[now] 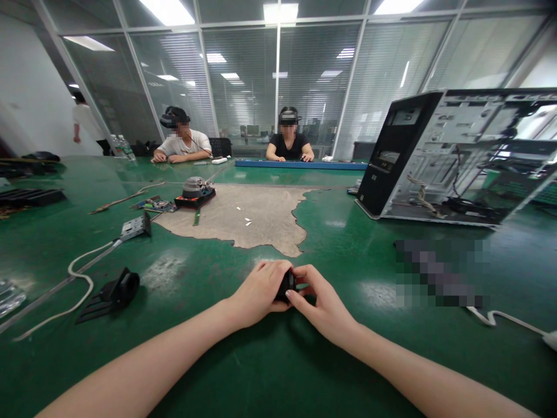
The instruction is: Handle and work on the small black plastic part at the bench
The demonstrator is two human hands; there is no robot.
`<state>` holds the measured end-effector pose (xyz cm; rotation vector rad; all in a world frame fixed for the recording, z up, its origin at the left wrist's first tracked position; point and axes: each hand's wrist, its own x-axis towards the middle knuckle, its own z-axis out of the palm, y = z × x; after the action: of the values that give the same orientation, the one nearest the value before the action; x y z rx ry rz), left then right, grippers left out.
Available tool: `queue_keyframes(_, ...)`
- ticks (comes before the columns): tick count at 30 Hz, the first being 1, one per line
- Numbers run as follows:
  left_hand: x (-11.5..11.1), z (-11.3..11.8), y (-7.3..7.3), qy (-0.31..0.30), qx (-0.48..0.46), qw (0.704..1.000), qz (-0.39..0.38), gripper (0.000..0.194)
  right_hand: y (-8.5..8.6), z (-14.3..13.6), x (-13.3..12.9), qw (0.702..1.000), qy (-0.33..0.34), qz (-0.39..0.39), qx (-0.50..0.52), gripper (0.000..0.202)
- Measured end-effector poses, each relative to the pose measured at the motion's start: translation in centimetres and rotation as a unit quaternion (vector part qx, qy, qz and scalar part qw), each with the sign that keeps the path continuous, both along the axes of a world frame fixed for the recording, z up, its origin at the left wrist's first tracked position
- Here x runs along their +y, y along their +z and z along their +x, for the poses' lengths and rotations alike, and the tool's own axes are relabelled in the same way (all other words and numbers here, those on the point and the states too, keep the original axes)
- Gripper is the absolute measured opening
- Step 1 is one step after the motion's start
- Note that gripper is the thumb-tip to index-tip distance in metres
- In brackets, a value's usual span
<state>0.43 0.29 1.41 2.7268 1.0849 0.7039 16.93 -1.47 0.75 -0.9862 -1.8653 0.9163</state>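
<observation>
Near the middle of the green tabletop, my left hand (pixel 263 285) wraps round a small rounded black object (pixel 286 285). From the other side my right hand (pixel 325 299) curls in, its thumb and fingertips closed against the same object. Most of the black object is covered by my fingers, so its kind does not show. Just beyond my hands lies a bare, worn tan patch (pixel 265 223) where the green surface is gone.
An open computer case (pixel 378 159) stands at right, near a blurred item (pixel 437 273) with a white cable. Leftward lie a black plastic part (pixel 119 290), a metal bracket (pixel 136 226) and a heatsink fan (pixel 196 188). Two people with headsets sit across the table (pixel 195 371).
</observation>
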Motion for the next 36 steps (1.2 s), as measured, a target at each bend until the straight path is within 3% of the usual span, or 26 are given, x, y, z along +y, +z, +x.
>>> queue_keyframes(3, -0.02, 0.04, 0.06, -0.005, -0.001, 1.0, 0.002, 0.057, -0.08, 0.07, 0.08, 1.0, -0.007, 0.022, 0.006, 0.014)
queue_keyframes(9, 0.13, 0.08, -0.1, 0.002, -0.009, 1.0, -0.003, 0.056, -0.18, -0.05, 0.12, 0.999, 0.006, -0.034, 0.031, 0.019)
queue_keyframes(16, 0.14, -0.01, -0.16, -0.008, -0.004, 1.0, 0.004, 0.06, -0.01, 0.14, -0.16, 0.998, -0.013, 0.063, -0.005, 0.02)
queue_keyframes(25, -0.01, 0.06, 0.08, -0.001, -0.01, 1.0, 0.004, 0.055, -0.31, -0.02, 0.35, 0.996, 0.015, -0.069, 0.049, 0.016)
queue_keyframes(32, -0.04, -0.01, 0.06, -0.009, -0.004, 1.0, -0.001, 0.057, 0.01, 0.12, -0.01, 0.998, -0.017, 0.058, -0.002, 0.015)
queue_keyframes(36, -0.03, 0.13, 0.09, -0.007, -0.014, 1.0, 0.001, 0.057, -0.13, 0.13, 0.21, 0.999, -0.012, 0.023, 0.025, 0.011)
